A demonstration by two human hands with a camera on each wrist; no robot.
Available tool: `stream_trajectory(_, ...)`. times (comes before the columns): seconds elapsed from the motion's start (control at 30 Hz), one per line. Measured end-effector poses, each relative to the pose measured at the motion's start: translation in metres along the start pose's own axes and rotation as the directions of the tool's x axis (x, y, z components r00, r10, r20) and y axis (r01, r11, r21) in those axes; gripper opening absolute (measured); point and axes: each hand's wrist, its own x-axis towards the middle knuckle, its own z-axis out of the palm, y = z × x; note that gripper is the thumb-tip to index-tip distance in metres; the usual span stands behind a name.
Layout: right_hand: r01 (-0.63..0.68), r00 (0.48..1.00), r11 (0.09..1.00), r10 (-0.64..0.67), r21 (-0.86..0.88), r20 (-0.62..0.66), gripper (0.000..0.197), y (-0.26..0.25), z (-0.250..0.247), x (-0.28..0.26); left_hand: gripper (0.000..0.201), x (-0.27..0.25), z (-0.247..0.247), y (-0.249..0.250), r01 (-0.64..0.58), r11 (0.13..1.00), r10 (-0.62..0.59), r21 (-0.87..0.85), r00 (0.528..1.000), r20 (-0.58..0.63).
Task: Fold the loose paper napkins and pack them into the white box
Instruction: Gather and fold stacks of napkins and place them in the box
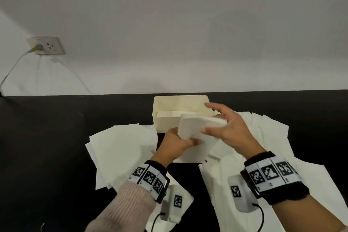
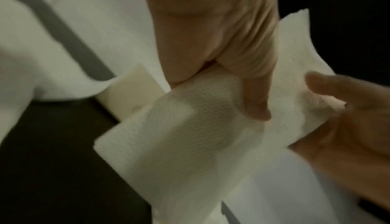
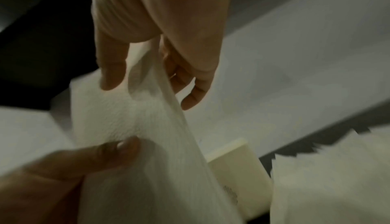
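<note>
Head view shows both hands meeting on one folded napkin (image 1: 195, 128), held in the air just in front of the white box (image 1: 163, 118) at about 12 o'clock on the black table (image 1: 47, 137). Left hand (image 1: 175, 145) grips the napkin's near lower corner, thumb on top and fingers curled beneath. Right hand (image 1: 229, 126) pinches the far right edge between thumb and forefinger, the other fingers loosely spread above the box.

Left wrist view gives the same hold from close by: the thumb of the left hand (image 2: 213, 32) presses into the embossed napkin (image 2: 190, 136), while the right hand (image 2: 348, 119) takes the opposite edge at 3 o'clock. Right wrist view shows the right hand (image 3: 152, 44) with the napkin (image 3: 137, 127) running between thumb and fingers, and the left hand (image 3: 69, 169) clamping it at 7 o'clock; a corner of the box (image 3: 236, 169) lies beyond at 5 o'clock.

Counted: one box, open at the top, with folded paper lying inside it; how many pieces I cannot tell. One napkin is in the hands. Two spreads of loose napkins lie flat, one pile (image 1: 122, 147) at 9 o'clock of the hands and one (image 1: 263, 137) at 3 o'clock; sheets overlap too much to count. One wall socket (image 1: 47, 45) with a cable sits at 10 o'clock.
</note>
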Motion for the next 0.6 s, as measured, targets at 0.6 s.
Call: stream_trajectory(0.6,-0.330,0.940,0.941,0.335,0.075,-0.064,0.015,0.077,-0.034,-0.018,0.026,-0.004,-0.044,-0.052,0.134,0.991,-0.134,0.000,0.991,-0.031)
